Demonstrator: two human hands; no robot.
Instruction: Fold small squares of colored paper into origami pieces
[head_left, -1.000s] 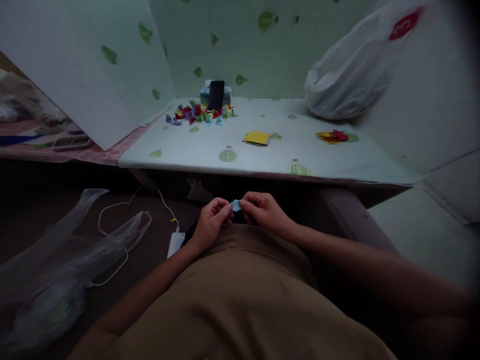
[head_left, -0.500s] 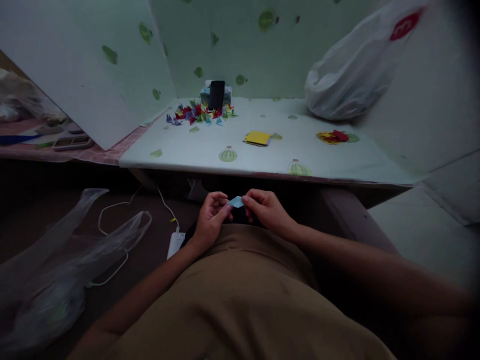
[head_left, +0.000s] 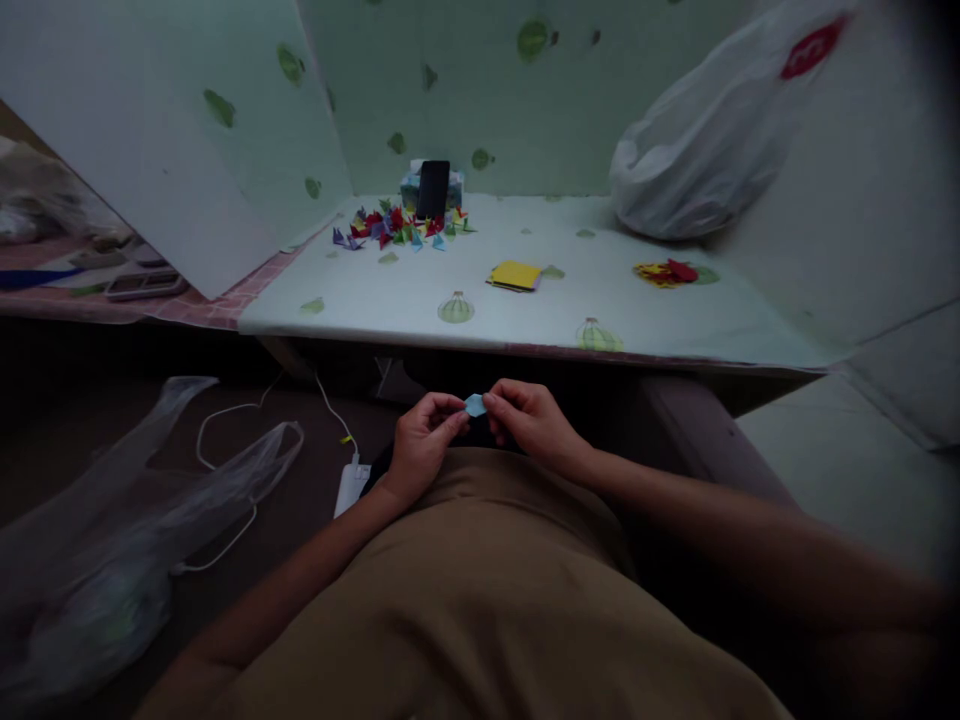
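A small folded piece of light blue origami paper (head_left: 475, 405) is held up above my lap, just in front of the table edge. My left hand (head_left: 426, 440) pinches its left end between thumb and fingertips. At the right end, the thumb and forefinger of my right hand (head_left: 534, 422) grip it too. The fingertips cover both ends of the paper. On the table beyond lie a stack of square papers (head_left: 514, 276), yellow on top, and a heap of small folded paper cranes (head_left: 396, 229) in many colours.
A black phone (head_left: 433, 190) leans on a tissue box (head_left: 456, 188) behind the cranes. Yellow and red paper pieces (head_left: 666, 273) lie at the right, near a white plastic bag (head_left: 686, 170). Left of me are a clear plastic bag (head_left: 135, 560) and a white power bank (head_left: 351, 487) with a cable.
The fingers of my left hand have closed in over the left point of the blue paper, so less of it shows. My right hand stays almost in place.
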